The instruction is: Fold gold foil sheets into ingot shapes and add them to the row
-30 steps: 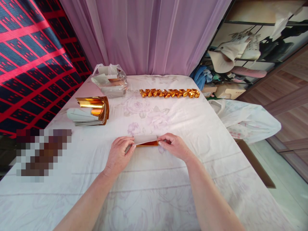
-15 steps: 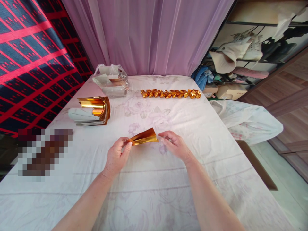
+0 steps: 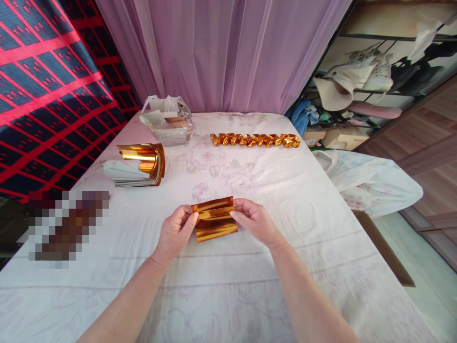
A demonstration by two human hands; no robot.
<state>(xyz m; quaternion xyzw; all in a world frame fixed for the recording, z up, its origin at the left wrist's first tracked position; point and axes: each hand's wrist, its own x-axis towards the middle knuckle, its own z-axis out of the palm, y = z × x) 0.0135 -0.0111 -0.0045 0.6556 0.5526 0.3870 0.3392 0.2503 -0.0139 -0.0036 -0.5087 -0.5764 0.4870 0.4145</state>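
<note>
We've got the gold foil sheet [image 3: 216, 222] around the middle of the bench [image 3: 228, 290], btwn our left hand [image 3: 176, 231] & right hand [image 3: 255, 221]. It's prob. v. light, thin & soft w/ little stiffness of its own, so it should bend easily along its creases. Shiny face is likely a bit slippery, & a hard tug could tear or crumple it. Best hold is prob. at the left & right edges, a light pinch nr a crease, where it's likely stiffest.

That's abt how we have it: left hand pinches the left edge, right hand the right edge, each grip narrow & closed on the foil, a bit twd its far side. Near part sticks out free; can't tell if it touches the bench.

Looks: glossy copper-gold, four-sided, slightly askew, right end a bit farther than left. Creases run left to right & split it into bands, w/ bright streaks & darker brown-orange areas. Underside's hidden.

Also on bench: row of folded gold pieces [image 3: 255, 140] far right, curled foil stack [image 3: 160, 164] on the left, clear bag [image 3: 178, 132] farther back, nr the far edge.
</note>
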